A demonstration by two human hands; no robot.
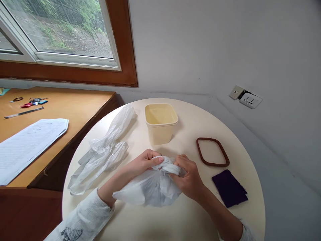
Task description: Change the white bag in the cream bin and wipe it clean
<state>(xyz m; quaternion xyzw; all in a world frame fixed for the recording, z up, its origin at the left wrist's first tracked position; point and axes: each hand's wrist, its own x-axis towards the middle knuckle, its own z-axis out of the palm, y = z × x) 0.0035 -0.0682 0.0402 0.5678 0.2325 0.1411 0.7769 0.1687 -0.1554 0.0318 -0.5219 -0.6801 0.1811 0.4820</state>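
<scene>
Between my hands, above the front half of the round table, is a white plastic bag (160,189) with its top gathered and twisted into what looks like a knot. My left hand (147,160) pinches the gathered top from the left, thumb laid across it. From the right, my right hand (188,174) grips the twisted end with curled fingers. The bag's lower part bulges out; its contents, if any, cannot be made out. Just beyond my hands stands a cream square plastic bin (160,132), upright, its inside partly visible.
Another white plastic bag (102,150) lies crumpled at the table's left. On the right are a brown rounded-square frame (213,164) and a folded dark purple cloth (230,188). A wooden desk (82,100) at left holds papers (32,144), a pen (23,112) and keys (35,101).
</scene>
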